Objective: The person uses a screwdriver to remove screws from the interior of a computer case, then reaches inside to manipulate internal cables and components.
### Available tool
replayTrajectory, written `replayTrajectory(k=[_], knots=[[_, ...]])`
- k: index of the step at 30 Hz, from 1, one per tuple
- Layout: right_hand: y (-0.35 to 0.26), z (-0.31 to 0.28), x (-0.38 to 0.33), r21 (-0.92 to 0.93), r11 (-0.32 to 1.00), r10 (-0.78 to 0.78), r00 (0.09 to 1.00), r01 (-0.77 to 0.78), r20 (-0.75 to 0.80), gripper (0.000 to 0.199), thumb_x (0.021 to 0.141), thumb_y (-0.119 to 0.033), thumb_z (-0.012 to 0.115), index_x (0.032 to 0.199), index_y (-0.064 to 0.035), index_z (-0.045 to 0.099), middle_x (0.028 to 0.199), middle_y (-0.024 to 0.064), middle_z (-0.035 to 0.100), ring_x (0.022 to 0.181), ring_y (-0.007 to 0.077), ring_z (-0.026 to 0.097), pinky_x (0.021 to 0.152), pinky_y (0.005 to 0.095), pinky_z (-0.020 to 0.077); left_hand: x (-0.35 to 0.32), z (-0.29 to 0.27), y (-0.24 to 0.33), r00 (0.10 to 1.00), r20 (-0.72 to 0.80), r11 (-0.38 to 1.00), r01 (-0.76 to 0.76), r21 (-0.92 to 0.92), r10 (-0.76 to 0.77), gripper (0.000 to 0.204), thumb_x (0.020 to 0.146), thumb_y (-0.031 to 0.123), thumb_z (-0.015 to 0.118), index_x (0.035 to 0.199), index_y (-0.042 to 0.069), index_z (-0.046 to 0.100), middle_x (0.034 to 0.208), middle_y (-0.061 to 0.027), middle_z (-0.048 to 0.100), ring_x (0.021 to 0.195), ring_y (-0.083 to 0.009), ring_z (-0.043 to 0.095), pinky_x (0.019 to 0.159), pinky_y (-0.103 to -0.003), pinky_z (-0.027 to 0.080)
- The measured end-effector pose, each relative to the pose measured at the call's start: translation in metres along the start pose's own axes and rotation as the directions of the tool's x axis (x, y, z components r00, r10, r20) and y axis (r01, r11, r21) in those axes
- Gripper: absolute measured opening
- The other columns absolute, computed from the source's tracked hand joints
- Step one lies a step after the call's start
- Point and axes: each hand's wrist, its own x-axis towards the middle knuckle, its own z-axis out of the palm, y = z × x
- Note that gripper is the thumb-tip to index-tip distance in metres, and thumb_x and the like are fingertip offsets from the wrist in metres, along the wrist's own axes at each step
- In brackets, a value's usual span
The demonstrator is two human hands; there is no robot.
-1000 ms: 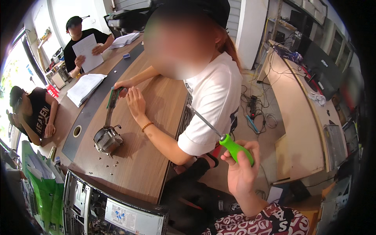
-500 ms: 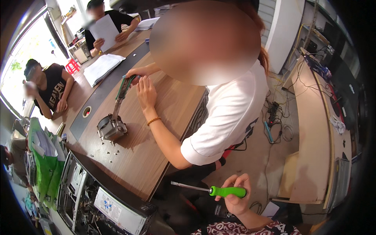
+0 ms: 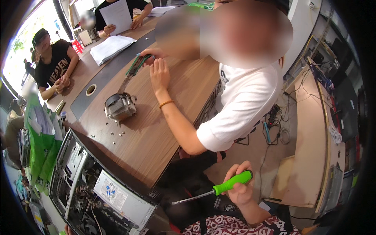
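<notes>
Right hand bare, no glove, no ring or watch in sight. Wrist and forearm bare too, entering from the lower edge. Patterned garment below the forearm: dark red ground, white swirls and loops, black patches, covering the lap or torso at the bottom edge. Cloth loose and softly folded, print dense and irregular. Whether shirt or trousers, impossible to tell. Fingernails short, unpainted as far as visible. Left hand out of view.
</notes>
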Motion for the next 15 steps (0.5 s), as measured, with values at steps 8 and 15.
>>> replayTrajectory(k=[8,15], knots=[[0.012,0.029,-0.009,-0.073,0.997,-0.006,1.000,0.005,-0.015,0.040,0.083,-0.014,0.073,0.108,-0.0059,0.042,0.095,0.0186,0.058,0.075,0.0235,0.063,0.057,0.0378,0.0619,0.003,-0.039,-0.053,0.999,0.019,0.999,-0.043,-0.020,0.044,0.042,0.096,0.014,0.060,0.138,0.009,0.053,0.128,-0.0112,0.059,0.117,-0.0229,0.055,0.096,-0.038,0.048],[0.009,0.057,0.007,-0.052,0.995,-0.084,0.994,0.088,0.071,0.040,0.083,-0.014,0.072,0.108,-0.0052,0.042,0.094,0.0185,0.057,0.071,0.0242,0.063,0.055,0.0364,0.0612,0.003,-0.039,-0.084,0.997,0.040,0.997,-0.067,-0.044,0.068,0.042,0.096,0.013,0.059,0.138,0.009,0.053,0.128,-0.0117,0.058,0.114,-0.0242,0.056,0.094,-0.039,0.049]])
